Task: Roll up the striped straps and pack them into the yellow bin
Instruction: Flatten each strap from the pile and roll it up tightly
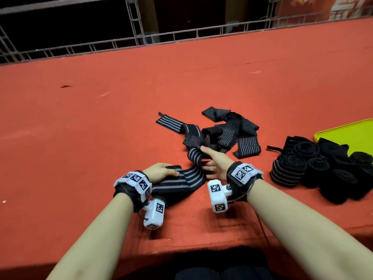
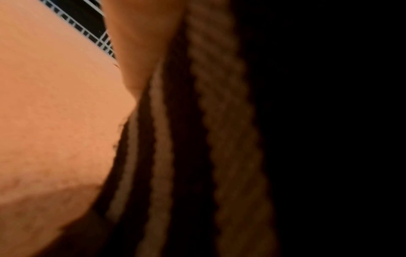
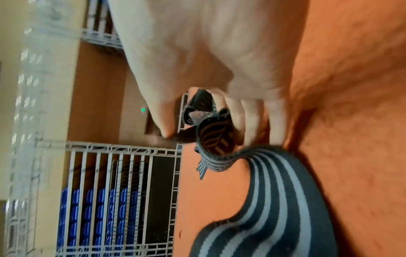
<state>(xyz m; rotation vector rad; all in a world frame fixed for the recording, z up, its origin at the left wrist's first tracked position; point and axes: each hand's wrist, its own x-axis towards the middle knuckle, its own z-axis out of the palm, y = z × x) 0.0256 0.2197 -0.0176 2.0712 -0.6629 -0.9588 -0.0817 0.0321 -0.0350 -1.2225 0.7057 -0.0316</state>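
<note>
One black strap with grey stripes (image 1: 181,181) lies stretched between my hands near the front edge of the table. My left hand (image 1: 163,171) rests with flat fingers on its near end; the left wrist view is dark, with the strap (image 2: 222,139) filling it. My right hand (image 1: 205,158) grips the strap's middle, thumb on top and fingers curled under, as the right wrist view shows (image 3: 204,132). The strap (image 3: 263,200) runs on into a loose pile of striped straps (image 1: 228,132). Several rolled straps (image 1: 323,170) sit at the right by the yellow bin (image 1: 347,130).
The table is covered in red cloth (image 1: 101,118). A metal truss railing (image 1: 141,41) runs along its far edge. The yellow bin is partly cut off at the right edge of the head view, with some rolled straps overlapping its near rim.
</note>
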